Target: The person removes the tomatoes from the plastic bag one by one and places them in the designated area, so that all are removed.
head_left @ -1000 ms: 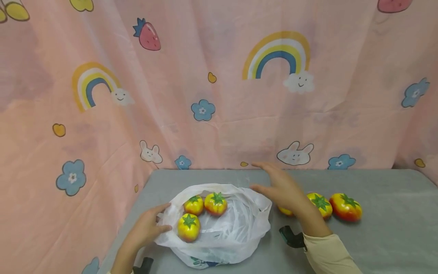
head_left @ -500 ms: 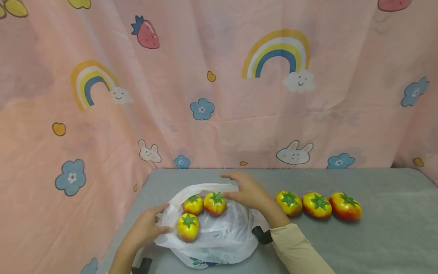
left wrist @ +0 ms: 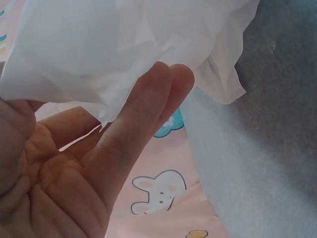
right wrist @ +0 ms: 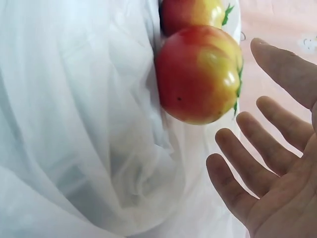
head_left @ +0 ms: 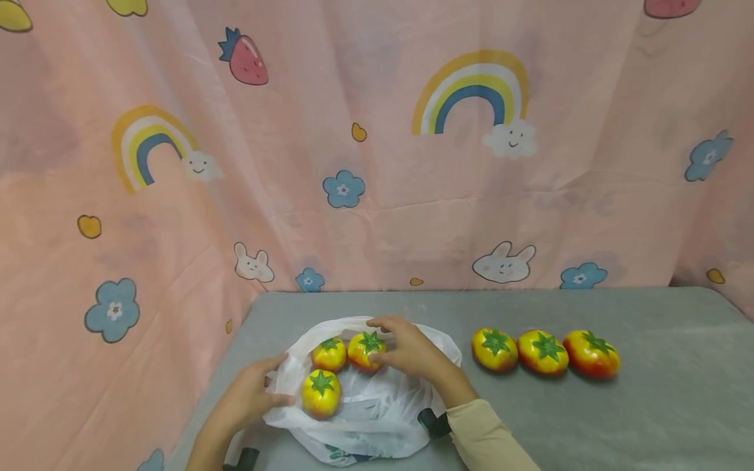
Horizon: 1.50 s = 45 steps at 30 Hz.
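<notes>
A white plastic bag (head_left: 383, 428) stands on the grey table with its mouth spread wide. Inside are three glossy yellow-red toy tomatoes with green star-shaped tops: a front one (head_left: 321, 394), a back left one (head_left: 328, 355) and a back right one (head_left: 364, 353). My left hand (head_left: 250, 392) holds the bag's left rim, which folds between thumb and fingers in the left wrist view. Over the bag's mouth, my right hand (head_left: 409, 353) has its fingers spread, thumb tip overlapping the back right tomato. In the right wrist view a gap shows between the fingers (right wrist: 230, 148) and that tomato.
Three more toy tomatoes lie in a row right of the bag: a left one (head_left: 495, 350), a middle one (head_left: 542, 352) and a right one (head_left: 592, 354). A pink printed curtain (head_left: 389, 248) hangs along the table's back and left edges.
My right hand has moved left from beside the row of tomatoes to over the bag, reaching the back right tomato. The left hand has stayed at the rim.
</notes>
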Each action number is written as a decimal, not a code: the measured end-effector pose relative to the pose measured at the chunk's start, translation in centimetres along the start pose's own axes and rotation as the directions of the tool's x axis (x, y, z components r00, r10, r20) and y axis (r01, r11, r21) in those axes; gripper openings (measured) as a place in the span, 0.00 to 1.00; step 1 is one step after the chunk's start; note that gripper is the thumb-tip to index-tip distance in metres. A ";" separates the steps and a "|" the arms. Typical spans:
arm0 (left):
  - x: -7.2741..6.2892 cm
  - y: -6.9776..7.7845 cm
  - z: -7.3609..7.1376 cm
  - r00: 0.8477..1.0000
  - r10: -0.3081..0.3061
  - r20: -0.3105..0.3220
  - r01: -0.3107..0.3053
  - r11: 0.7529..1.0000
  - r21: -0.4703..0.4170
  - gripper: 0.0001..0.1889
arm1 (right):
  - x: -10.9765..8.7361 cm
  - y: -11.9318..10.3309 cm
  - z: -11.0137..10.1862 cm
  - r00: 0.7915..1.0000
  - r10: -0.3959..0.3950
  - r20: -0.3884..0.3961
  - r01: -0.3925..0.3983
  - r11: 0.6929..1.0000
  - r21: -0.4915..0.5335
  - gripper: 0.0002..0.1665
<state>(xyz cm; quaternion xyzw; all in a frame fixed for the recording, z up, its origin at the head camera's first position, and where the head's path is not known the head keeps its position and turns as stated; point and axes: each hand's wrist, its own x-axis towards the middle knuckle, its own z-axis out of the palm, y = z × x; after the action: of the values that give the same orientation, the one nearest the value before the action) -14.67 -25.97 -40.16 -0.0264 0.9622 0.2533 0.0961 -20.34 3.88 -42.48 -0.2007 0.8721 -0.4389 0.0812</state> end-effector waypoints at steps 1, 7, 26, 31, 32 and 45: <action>0.0 0.0 0.0 1.000 0.001 -0.001 -0.001 1.000 0.001 0.44 | 0.0 0.1 0.1 1.000 0.005 0.002 -0.005 1.000 0.003 0.36; 0.0 0.0 0.1 1.000 0.000 -0.001 0.000 1.000 0.008 0.44 | 0.3 0.8 0.8 0.999 0.032 0.013 -0.033 0.999 0.018 0.39; -0.1 -0.1 0.2 1.000 0.001 0.003 -0.001 1.000 0.020 0.45 | 0.3 1.4 1.9 0.999 0.009 0.031 -0.008 0.999 -0.047 0.43; -0.2 -0.1 0.2 1.000 -0.001 0.002 0.001 1.000 0.022 0.45 | 0.1 0.9 1.6 0.999 0.019 0.029 -0.017 0.998 -0.060 0.44; -0.2 -0.1 0.1 1.000 -0.002 0.002 0.002 1.000 0.023 0.45 | 0.0 0.7 1.5 0.999 0.021 0.028 -0.020 0.998 -0.065 0.44; -0.4 0.4 0.1 1.000 -0.016 0.006 0.016 1.000 0.026 0.44 | -1.2 -1.2 0.1 1.000 0.016 0.003 -0.016 0.996 -0.088 0.43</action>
<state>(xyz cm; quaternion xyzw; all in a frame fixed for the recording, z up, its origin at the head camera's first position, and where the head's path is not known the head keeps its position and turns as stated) -14.35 -25.59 -39.98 -0.0321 0.9649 0.2402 0.1014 -18.89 3.70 -41.61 -0.1980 0.8919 -0.3991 0.0776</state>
